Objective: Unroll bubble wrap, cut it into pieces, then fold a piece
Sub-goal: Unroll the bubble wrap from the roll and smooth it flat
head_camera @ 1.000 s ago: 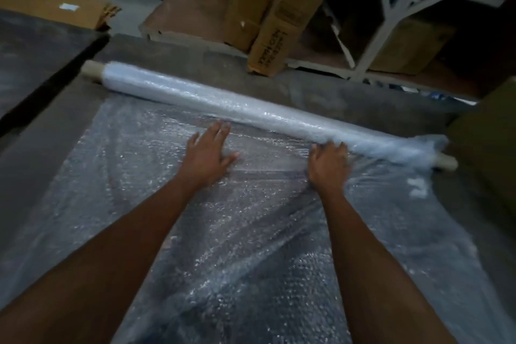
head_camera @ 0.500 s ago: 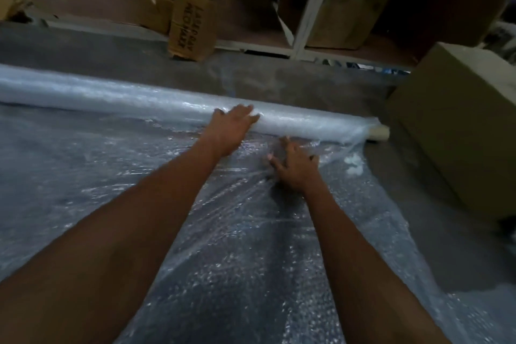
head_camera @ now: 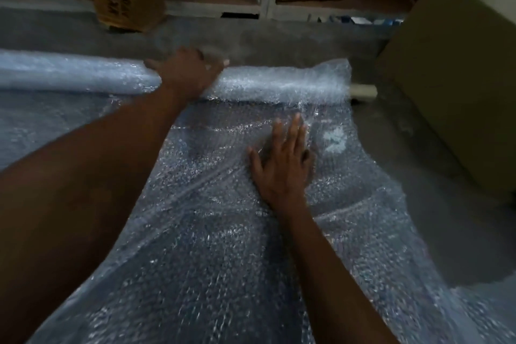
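Left hand (head_camera: 185, 72) we see laid over the top of the bubble wrap roll (head_camera: 279, 84), fingers draped across it, blurred, so we cannot tell if they curl round it. Right hand (head_camera: 282, 165) lies flat, fingers straight and spread, pressing on the unrolled bubble wrap sheet (head_camera: 209, 246) just in front of the roll. Roll lies across the grey floor (head_camera: 279, 39), its cardboard core (head_camera: 363, 91) sticking out at the right end. We note a cardboard box (head_camera: 458, 64) on the right
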